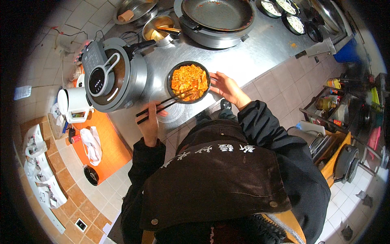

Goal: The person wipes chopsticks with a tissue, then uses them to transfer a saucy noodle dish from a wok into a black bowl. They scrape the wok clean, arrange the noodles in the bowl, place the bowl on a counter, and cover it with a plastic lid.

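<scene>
A black round bowl (169,88) of red-sauced noodles (189,81) stands near the front edge of the steel counter. In my left hand (150,124) is a pair of dark chopsticks (160,105), fingers closed round them. Their tips reach into the noodles at the bowl's lower side. My right hand (226,86) is at the bowl's right side, thumb and fingertips against its rim, steadying it.
A round grey cooker with a control panel (97,81) is left of the bowl. Behind stand a metal pot (156,30) and a large black pan (218,16). Small black bowls of white noodles (295,24) sit far right. A white kettle (75,103) is at left.
</scene>
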Demonstrator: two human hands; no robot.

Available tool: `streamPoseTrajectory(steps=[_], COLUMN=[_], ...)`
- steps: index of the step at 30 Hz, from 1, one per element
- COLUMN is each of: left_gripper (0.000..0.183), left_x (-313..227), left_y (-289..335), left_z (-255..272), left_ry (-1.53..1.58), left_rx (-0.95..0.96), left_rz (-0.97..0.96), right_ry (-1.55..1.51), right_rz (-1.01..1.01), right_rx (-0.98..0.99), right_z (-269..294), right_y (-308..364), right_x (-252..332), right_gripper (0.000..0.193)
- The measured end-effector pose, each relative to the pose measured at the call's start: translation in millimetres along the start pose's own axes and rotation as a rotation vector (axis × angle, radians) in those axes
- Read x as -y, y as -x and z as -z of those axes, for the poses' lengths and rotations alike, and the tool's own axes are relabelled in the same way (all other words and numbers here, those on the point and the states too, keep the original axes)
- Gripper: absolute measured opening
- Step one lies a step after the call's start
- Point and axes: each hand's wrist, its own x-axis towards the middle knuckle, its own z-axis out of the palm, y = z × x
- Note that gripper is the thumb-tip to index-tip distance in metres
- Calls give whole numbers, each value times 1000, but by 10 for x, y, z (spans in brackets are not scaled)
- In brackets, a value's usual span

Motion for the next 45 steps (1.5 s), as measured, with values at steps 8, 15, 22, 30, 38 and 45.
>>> streamPoseTrajectory(steps=[8,15,22,30,38,45], left_gripper=[26,23,24,18,22,27], left_x=[-90,-89,-187,-160,-143,-8], left_y=[-74,-91,-130,2,-58,-237], left_z=[-131,-488,-387,-449,-560,-750], left_ry=[23,101,37,5,65,31], left_rx=[22,99,43,114,31,51], left_rz=[3,26,75,102,-15,-65], right_ry=[8,9,-3,12,14,10], right_rz=[-3,-11,-4,-13,-23,-41], right_rx=[-2,29,30,35,36,21], right_z=[-1,-8,-8,-33,50,42], right_y=[1,19,7,38,-39,-18], right_x=[7,22,23,47,-7,9], right_gripper=[38,37,36,39,41,40])
